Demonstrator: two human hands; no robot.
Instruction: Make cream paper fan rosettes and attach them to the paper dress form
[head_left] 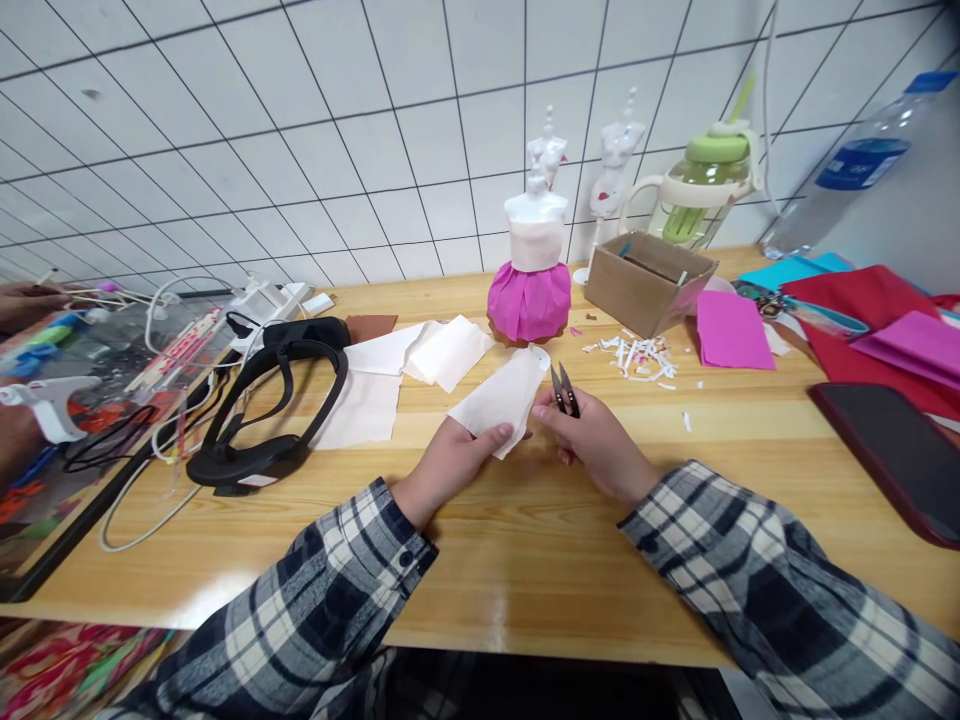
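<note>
My left hand (450, 465) pinches the near corner of one cream strip of cloth (504, 398), thumb on top and fingers under it, the strip slanting up off the wooden table (525, 560) toward the far side. My right hand (596, 440) is closed around one pair of small black snips (565, 390), whose two blades stand up with their tips just beside the strip's right edge; whether they touch it I cannot tell. I count three more pale cloth pieces (420, 365) lying flat just beyond my left hand, overlapping one another. Behind them stands one small mannequin (534, 270) in a pink skirt and cream top, with two bare white mannequins (619, 160) against the tiled wall. One open cardboard box (649, 280) sits to their right, white paper scraps (636, 356) scattered in front of it, one pink sheet (731, 330) beside it. One black headband device (274, 410) lies to my left, one dark phone (896, 455) near the right edge. The table is bare between my wrists and its near edge, and also between my right hand and the phone.
</note>
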